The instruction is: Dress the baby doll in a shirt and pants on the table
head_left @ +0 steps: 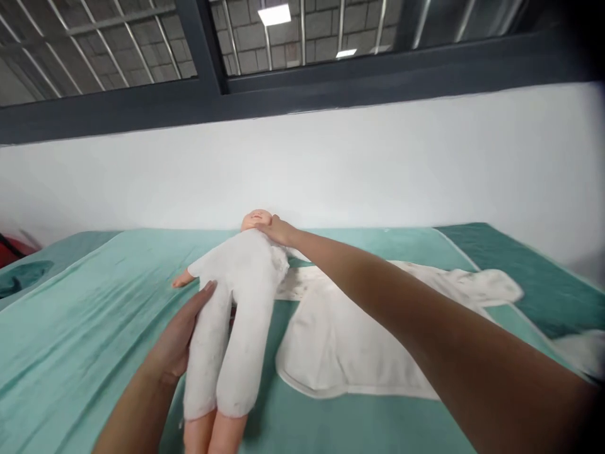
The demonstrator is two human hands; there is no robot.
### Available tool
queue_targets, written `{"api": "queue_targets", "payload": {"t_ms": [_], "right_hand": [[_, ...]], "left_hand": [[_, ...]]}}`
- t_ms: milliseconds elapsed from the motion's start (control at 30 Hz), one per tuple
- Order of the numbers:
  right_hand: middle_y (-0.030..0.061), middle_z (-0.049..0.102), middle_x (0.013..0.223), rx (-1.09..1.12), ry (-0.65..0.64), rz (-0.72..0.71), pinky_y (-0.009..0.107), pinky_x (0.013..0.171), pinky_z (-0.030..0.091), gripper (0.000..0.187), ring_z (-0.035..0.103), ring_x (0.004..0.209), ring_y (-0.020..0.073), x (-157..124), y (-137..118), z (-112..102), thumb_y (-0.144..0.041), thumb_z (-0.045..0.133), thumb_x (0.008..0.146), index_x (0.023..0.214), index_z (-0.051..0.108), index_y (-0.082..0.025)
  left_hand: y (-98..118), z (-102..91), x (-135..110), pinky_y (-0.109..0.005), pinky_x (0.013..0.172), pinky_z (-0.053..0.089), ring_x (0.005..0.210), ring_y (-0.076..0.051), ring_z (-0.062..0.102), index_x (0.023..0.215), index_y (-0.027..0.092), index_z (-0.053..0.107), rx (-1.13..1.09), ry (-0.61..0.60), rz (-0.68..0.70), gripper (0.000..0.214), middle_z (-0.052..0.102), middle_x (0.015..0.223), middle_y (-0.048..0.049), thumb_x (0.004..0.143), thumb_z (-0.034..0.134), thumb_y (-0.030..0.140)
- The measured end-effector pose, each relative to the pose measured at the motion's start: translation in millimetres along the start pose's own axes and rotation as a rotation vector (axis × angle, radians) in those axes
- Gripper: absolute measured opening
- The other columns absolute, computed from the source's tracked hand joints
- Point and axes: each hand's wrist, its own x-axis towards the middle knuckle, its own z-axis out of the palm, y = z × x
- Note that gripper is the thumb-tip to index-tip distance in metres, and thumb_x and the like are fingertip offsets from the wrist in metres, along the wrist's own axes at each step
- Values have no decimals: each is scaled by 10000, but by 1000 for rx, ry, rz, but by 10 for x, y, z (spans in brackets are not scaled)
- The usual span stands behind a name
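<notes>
A baby doll (248, 271) with a soft white body and bare plastic head, hand and lower legs lies on the green cover, head toward the wall. My left hand (182, 334) grips the doll's hip and upper leg from the side, thumb on top and the other fingers hidden underneath. At the neck, just under the chin, my right hand (278, 230) is closed around the doll, its fingers partly hidden. To the right, a white baby garment (331, 340) is spread flat with a sleeve stretched outward. My right forearm passes over it and covers part of it.
The green cover (85, 302) is wrinkled on the left and darker at its right edge. Behind it rises a white wall (302, 164), topped by a dark window frame (331, 82) with metal bars beyond. More white cloth (583, 353) lies at the far right. Something red (12, 252) shows at the left edge.
</notes>
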Motion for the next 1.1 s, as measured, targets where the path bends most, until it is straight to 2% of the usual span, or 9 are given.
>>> {"api": "queue_targets", "payload": {"t_ms": [133, 267, 367, 467, 600, 733, 867, 1000, 1100], "right_hand": [[215, 530, 1431, -35, 126, 160, 388, 1022, 454, 921, 561, 1255, 319, -765, 135, -803, -736, 450, 859, 1469, 349, -54], [229, 484, 1476, -62, 207, 228, 382, 1051, 428, 955, 534, 1300, 333, -1630, 405, -1472, -756, 504, 825, 1473, 353, -71], [186, 506, 1472, -78, 204, 259, 363, 1052, 430, 864, 542, 1300, 312, -2215, 725, -1738, -725, 517, 842, 1462, 394, -136], [220, 490, 1475, -95, 210, 334, 399, 1048, 436, 932, 537, 1302, 328, -2582, 1058, -1850, -725, 493, 852, 1507, 302, -90], [245, 449, 1498, -112, 207, 382, 407, 1044, 436, 1043, 529, 1311, 339, -2618, 1331, -1860, -760, 446, 848, 1553, 153, -49], [224, 499, 1466, -155, 167, 322, 374, 1012, 438, 993, 555, 1283, 320, -2435, 1362, -1813, -729, 395, 892, 1568, 96, -66], [209, 674, 1233, -346, 128, 231, 433, 935, 426, 800, 628, 1136, 373, -2421, 1302, -1874, -654, 405, 930, 1544, 242, -168], [139, 735, 941, -833, 114, 75, 389, 779, 422, 543, 688, 879, 322, -2400, 1097, -1941, -522, 308, 1000, 1428, 419, -207], [113, 714, 1036, -862, 121, -128, 351, 773, 408, 390, 665, 949, 269, -2249, 792, -1744, -363, 301, 1016, 1298, 529, -219]], "left_hand": [[-275, 761, -318, -471, 747, 636, 865, -317, 742, 1276, 143, 612, 28, -151, 98, 529, 773, 970, -133, 824, 684, 409], [-803, 1487, -558, -475, 781, 631, 902, -325, 735, 1335, 191, 572, 31, -350, 157, 628, 742, 1113, -141, 796, 709, 481], [-1266, 1890, -662, -468, 822, 615, 961, -318, 724, 1381, 227, 527, 59, -420, 164, 674, 704, 1213, -139, 805, 682, 540], [-1611, 2151, -702, -438, 968, 546, 1099, -297, 681, 1369, 219, 534, 157, -365, 237, 660, 676, 1267, -136, 818, 668, 558], [-1761, 2301, -669, -374, 1085, 428, 1259, -268, 578, 1280, 195, 599, 350, -188, 445, 574, 629, 1344, -127, 867, 583, 593], [-1704, 2290, -525, -361, 900, 484, 1046, -264, 641, 1070, 178, 680, 613, -25, 586, 522, 717, 1113, -118, 920, 445, 619], [-1632, 2200, -242, -339, 707, 437, 761, -229, 613, 786, 186, 639, 940, 142, 753, 499, 694, 789, -76, 980, 328, 525], [-1583, 2159, 30, -360, 721, 434, 823, -266, 648, 858, 184, 643, 1236, 222, 868, 387, 701, 878, -132, 990, 315, 342], [-1557, 2166, 152, -377, 725, 460, 810, -290, 678, 949, 163, 657, 1359, 214, 893, 303, 699, 895, -181, 959, 371, 263]]}}
